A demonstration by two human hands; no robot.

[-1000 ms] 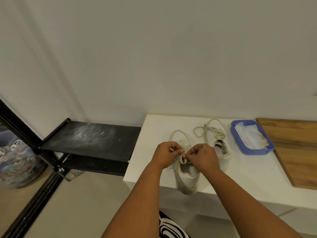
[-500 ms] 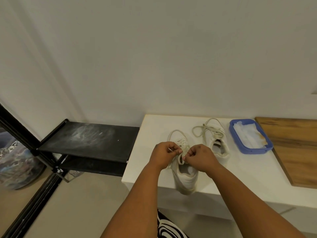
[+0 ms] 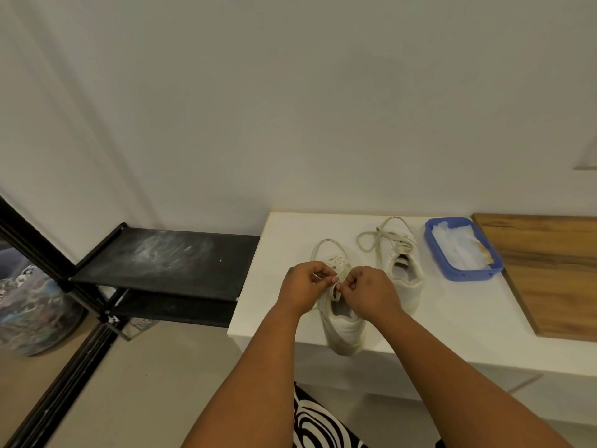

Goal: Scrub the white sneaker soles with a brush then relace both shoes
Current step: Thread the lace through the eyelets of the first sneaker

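Far to my left I see a black shelf (image 3: 168,263) next to the white table (image 3: 452,321). My left hand (image 3: 303,287) has its fingers curled, pinching a lace (image 3: 336,279) over the near sneaker (image 3: 342,324). That shoe sits at the table's front edge, with its heel sticking out over it. My right hand (image 3: 371,292) is close beside the left one, its fingers curled and pinching the lace too. Behind and to the right sits the second sneaker (image 3: 400,266) with loose laces. Just past it is a blue tray (image 3: 468,276), then a wooden board (image 3: 549,270).
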